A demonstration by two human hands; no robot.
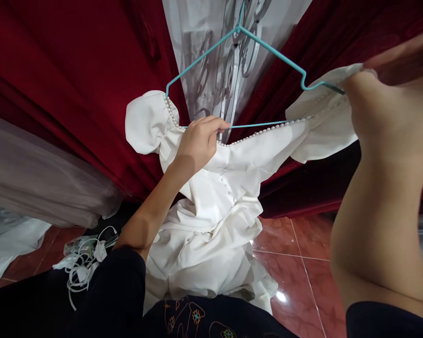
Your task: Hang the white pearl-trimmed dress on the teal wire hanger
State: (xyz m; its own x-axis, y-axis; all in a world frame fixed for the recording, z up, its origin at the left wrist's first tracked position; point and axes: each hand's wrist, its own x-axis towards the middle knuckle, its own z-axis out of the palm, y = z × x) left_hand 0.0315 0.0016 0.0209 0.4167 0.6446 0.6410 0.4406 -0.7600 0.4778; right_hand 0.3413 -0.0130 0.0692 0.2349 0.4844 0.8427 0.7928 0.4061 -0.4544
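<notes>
A white dress (211,202) with a pearl-trimmed neckline and puffed sleeves hangs on a light-blue hanger (275,52). The hanger's left shoulder end sits inside the left sleeve (144,122). My left hand (199,143) is closed around the hanger's lower bar, close to the neckline. At the right, my right hand (391,96) grips the edge of the other sleeve (329,126) beside the hanger's right end. That sleeve is pulled out sideways. Motion blurs the right hand in part, and its fingertips are partly hidden.
Dark red curtains (74,70) hang behind the dress, with a white metal grille (232,80) between them. Coiled white cables (86,263) lie at lower left, near a pale sheer fabric (45,173). The floor has red tiles (296,281).
</notes>
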